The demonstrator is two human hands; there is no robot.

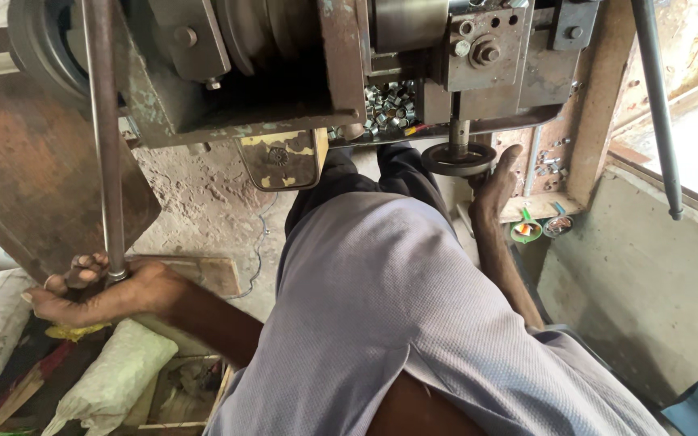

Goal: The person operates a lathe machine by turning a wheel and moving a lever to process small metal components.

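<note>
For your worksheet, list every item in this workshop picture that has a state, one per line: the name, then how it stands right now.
left hand: closed around the metal rod's lower end
metal rod: upright, gripped at the bottom
right hand: resting against the handwheel's rim
handwheel: flat, mounted on a vertical shaft
metal rings: loose, heaped in the machine
white sack: lying on its side, filled

The left hand (94, 289) is curling its fingers shut, arm reaching out low to the side. The right hand (494, 190) is stretching forward, thumb raised, fingers hidden.
</note>
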